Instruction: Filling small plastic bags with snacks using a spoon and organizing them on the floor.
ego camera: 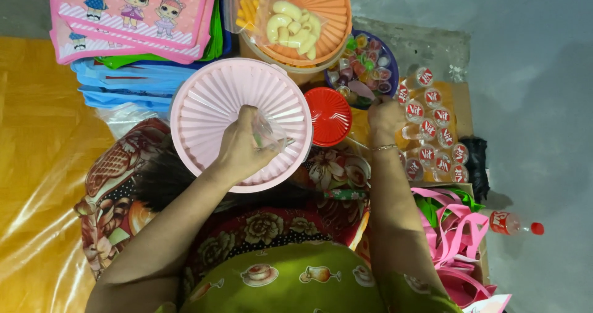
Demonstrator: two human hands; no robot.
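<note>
The left hand [238,149] pinched a small clear bag [269,134] over the pink ribbed lid [204,103]. The right hand [384,116] reached the bowl of jelly cups [364,66], its fingers hidden, grip unclear. A red lid [328,115] sat between them, small bottles [432,127] crowding the right.

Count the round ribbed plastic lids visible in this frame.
3: a pink lid under the left hand, an orange lid at top carrying snack bags, and a small red lid between them. Others may be hidden.

Small clear plastic bag [269,132] over pink lid [210,103]
</note>
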